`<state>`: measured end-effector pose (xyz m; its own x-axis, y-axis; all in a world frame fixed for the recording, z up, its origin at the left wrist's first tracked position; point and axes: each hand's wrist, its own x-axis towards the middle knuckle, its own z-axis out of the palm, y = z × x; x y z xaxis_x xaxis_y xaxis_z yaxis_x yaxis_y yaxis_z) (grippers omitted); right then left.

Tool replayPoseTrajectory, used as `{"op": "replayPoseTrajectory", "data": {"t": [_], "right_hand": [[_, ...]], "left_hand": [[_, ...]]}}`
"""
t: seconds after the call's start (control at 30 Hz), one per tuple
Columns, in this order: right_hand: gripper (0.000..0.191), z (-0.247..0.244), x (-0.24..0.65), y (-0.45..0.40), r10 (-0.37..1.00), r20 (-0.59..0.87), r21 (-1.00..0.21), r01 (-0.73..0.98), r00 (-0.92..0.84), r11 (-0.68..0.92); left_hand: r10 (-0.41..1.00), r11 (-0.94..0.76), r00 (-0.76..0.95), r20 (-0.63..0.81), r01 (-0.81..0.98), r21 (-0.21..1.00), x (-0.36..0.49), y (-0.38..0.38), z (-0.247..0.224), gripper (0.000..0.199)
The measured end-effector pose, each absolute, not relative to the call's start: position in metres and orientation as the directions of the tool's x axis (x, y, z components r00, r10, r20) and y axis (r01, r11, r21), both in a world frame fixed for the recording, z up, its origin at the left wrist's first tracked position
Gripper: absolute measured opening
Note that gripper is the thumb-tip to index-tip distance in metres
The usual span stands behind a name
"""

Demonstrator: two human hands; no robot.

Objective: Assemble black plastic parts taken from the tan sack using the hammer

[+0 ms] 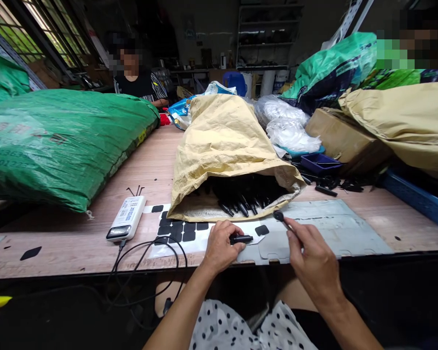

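Low at the table's front edge, my left hand (223, 245) is closed around a short black cylindrical part (241, 238). To its right, my right hand (312, 257) pinches a thin rod with a round black head (278, 215), which points up and left. Just beyond both hands lies an open tan sack (222, 141), its mouth facing me, with many black parts (241, 199) inside. A white sheet with black rounded stickers (177, 228) lies partly under the sack and beside my left hand. A grey board (324, 228) is under and beyond my right hand.
A white power bank (126, 218) with a looped black cable (146, 243) lies left. A large green sack (58, 146) fills the far left. At right are a purple tray (321, 164), a cardboard box (345, 138) and a blue crate (419, 199). A person (136, 80) sits across.
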<state>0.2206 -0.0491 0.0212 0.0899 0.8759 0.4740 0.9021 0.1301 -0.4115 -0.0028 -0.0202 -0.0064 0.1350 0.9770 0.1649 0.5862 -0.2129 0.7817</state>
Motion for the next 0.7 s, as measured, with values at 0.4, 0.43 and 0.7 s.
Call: {"op": "replayPoseTrajectory", "data": {"t": [0.4,0.43,0.7], "right_hand": [[0.032,-0.026,0.263,-0.011,0.863,0.48,-0.16,0.983,0.156,-0.088],[0.032,-0.027,0.261,-0.011,0.855,0.492,-0.161,0.982,0.163,-0.095],[0.034,-0.028,0.257,-0.011,0.851,0.5,-0.116,0.986,0.16,-0.117]], "left_hand": [[0.975,-0.217,0.159,0.153,0.563,0.798,-0.006,-0.02,-0.006,0.012],[0.974,-0.222,0.167,0.153,0.565,0.795,-0.006,-0.02,-0.006,0.012],[0.962,-0.269,0.214,0.172,0.609,0.746,-0.008,-0.022,0.001,0.025]]}}
